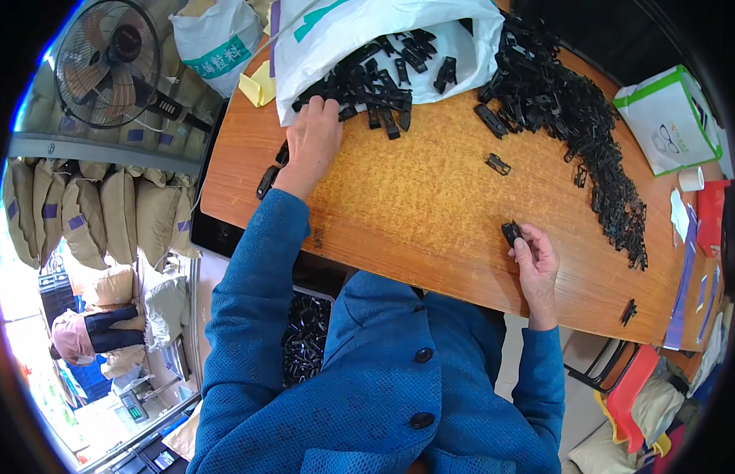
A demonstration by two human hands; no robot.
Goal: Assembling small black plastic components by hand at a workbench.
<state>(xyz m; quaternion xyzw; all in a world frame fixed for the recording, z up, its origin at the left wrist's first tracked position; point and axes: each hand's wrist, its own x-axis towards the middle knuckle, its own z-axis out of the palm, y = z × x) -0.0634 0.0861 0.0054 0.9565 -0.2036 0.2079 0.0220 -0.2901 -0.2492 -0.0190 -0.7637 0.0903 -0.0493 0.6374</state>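
Note:
My left hand (312,141) reaches to the mouth of a white woven sack (336,43) lying on its side. Its fingers are bent together at the near edge of the black plastic parts (375,87) spilling out there; what they grip, if anything, is hidden. Close to the table's front edge, my right hand (537,259) pinches one small black plastic part (510,231) between thumb and fingers. A single loose part (498,163) lies on the wooden table (399,197) beyond that hand. Another black part (266,182) rests beside my left wrist.
A long heap of thin black parts (573,118) curves down the table's right side. A lone part (628,312) sits near the front right edge. Right of the heap stand a white-and-green bag (668,118) and a paper cup (690,178). Below the table, a bin (307,336) holds black pieces.

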